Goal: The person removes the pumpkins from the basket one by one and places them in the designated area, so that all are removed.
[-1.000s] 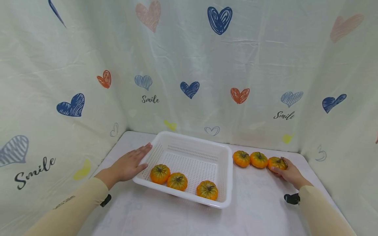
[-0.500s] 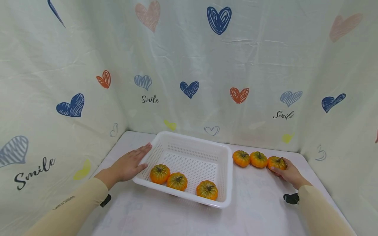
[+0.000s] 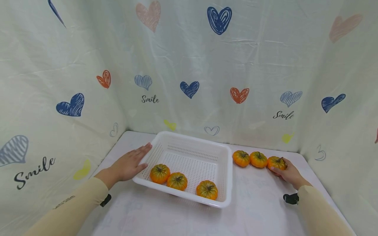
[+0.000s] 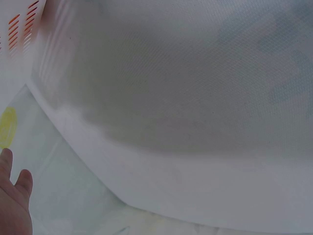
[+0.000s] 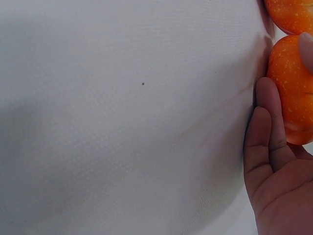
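Observation:
My left hand [image 3: 127, 166] lies at the left side of a white perforated plastic basket [image 3: 229, 177], its straight fingers against the rim. Three small orange-and-green pumpkins sit in the basket: one at the left [image 3: 159, 173], its neighbour [image 3: 177, 181], and one near the right front corner [image 3: 207, 190]. On the table to the right, my right hand [image 3: 290, 173] grips a pumpkin [image 3: 276, 162] between thumb and fingers. In the right wrist view, fingertips reach along the tabletop under the orange side of that pumpkin [image 5: 292, 93]. The left wrist view catches only part of my left hand [image 4: 14, 198].
Two more pumpkins, a middle one [image 3: 258, 159] and one beside the basket [image 3: 241, 158], line up with the gripped one near the table's back edge. A white cloth covers the table [image 3: 165, 218]. Heart-printed curtains [image 3: 260, 65] hang behind and at both sides.

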Action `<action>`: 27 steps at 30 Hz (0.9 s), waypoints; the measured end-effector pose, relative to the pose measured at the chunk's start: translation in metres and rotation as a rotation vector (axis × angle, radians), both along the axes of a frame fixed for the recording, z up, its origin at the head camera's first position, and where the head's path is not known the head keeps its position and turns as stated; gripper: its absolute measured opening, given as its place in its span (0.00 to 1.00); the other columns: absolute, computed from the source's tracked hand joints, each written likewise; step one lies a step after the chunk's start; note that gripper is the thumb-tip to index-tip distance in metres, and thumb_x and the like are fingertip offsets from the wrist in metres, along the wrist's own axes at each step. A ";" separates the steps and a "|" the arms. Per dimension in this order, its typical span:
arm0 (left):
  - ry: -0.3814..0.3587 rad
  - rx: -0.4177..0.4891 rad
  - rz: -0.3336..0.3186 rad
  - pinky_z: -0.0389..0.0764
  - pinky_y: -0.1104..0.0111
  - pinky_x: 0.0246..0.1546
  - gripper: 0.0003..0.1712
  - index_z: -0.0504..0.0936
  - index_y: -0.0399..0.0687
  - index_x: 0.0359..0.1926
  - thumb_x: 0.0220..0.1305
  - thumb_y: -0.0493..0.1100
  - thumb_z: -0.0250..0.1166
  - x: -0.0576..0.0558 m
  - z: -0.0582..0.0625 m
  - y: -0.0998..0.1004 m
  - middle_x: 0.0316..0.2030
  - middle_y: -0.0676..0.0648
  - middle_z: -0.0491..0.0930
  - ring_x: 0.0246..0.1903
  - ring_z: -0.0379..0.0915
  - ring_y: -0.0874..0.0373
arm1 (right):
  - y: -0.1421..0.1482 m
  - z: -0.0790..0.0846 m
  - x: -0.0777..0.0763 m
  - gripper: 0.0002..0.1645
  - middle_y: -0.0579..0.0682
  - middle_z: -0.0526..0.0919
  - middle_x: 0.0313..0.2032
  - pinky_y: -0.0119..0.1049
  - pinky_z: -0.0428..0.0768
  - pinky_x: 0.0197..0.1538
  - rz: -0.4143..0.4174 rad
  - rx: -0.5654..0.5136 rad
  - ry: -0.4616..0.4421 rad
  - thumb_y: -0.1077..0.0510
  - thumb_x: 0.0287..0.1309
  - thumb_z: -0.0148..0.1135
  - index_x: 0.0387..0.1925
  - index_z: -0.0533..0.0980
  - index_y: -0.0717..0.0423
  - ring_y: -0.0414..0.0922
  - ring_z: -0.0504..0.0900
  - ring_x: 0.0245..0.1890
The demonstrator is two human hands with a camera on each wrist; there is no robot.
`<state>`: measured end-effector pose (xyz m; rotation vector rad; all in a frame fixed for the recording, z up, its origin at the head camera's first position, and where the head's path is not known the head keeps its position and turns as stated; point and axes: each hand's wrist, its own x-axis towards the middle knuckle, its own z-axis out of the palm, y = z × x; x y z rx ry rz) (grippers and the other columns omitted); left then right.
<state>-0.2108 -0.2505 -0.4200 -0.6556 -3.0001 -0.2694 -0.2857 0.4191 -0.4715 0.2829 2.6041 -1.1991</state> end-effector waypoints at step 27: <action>0.000 0.029 -0.009 0.56 0.43 0.69 0.42 0.51 0.40 0.78 0.72 0.53 0.57 0.002 0.004 0.001 0.76 0.39 0.51 0.72 0.53 0.39 | 0.002 -0.001 -0.001 0.75 0.81 0.40 0.68 0.67 0.56 0.68 0.003 -0.001 0.007 0.28 0.56 0.64 0.74 0.29 0.70 0.73 0.53 0.62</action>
